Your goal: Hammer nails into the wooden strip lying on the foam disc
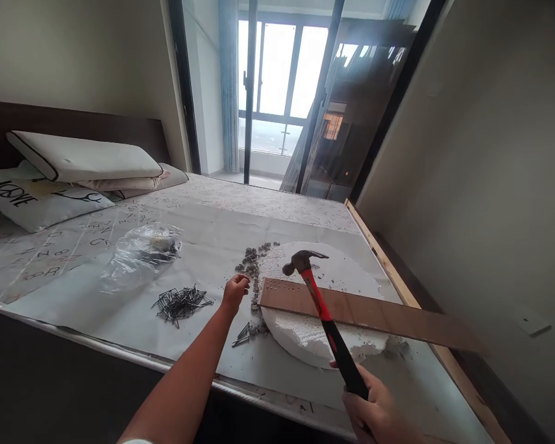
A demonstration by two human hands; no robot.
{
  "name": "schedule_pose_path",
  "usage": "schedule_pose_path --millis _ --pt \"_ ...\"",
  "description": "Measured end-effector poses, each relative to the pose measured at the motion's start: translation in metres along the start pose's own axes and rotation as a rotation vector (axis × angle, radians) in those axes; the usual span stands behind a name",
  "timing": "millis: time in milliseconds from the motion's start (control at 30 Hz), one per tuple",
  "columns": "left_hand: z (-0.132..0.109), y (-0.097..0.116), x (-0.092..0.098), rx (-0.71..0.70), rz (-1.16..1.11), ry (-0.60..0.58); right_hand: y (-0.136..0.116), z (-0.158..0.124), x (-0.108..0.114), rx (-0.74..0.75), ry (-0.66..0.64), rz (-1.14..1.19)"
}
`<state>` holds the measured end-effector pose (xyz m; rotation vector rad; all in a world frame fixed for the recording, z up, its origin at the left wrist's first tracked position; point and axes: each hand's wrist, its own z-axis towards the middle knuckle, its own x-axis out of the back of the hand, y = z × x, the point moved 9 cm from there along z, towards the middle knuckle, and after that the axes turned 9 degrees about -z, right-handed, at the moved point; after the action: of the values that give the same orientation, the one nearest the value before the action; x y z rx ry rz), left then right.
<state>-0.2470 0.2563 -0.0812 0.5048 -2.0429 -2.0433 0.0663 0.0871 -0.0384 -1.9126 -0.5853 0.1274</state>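
My right hand [372, 398] is wrapped round the black grip of a claw hammer [319, 299] with a red neck, its head raised above a brown board [379, 312]. Small holes dot the board's left end. Under it lies a thick white foam-like disc [296, 338] with a ragged edge. Just left of the board's end, my left hand [235, 292] is closed with its fingertips pinched; whatever may be in them is too small to make out. Close by are a heap of nails [180, 303], some loose nails [242, 336] and grey crumbs [248, 259].
A clear plastic bag [139, 254] lies on the grey sheet covering the mattress. Pillows [97, 157] rest by the dark headboard [74, 120]. Along the right side runs a wooden rail [386, 262], with the wall beyond. Glass doors [277, 92] stand behind the bed.
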Motion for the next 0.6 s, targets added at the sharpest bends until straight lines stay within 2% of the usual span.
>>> schedule_pose_path --millis 67,200,400,600 --pt "-0.002 -0.007 0.013 0.021 0.252 -0.004 0.014 -0.009 -0.003 -0.013 -0.049 0.128" --pt "-0.017 -0.028 0.016 0.038 0.760 -0.189 0.045 -0.014 -0.004 0.004 -0.097 0.302" --pt "-0.050 -0.050 0.009 0.039 0.985 -0.338 0.080 -0.012 -0.010 -0.079 -0.176 0.519" --pt "-0.056 -0.060 0.011 0.032 1.158 -0.342 0.091 -0.005 -0.010 -0.111 -0.225 0.612"
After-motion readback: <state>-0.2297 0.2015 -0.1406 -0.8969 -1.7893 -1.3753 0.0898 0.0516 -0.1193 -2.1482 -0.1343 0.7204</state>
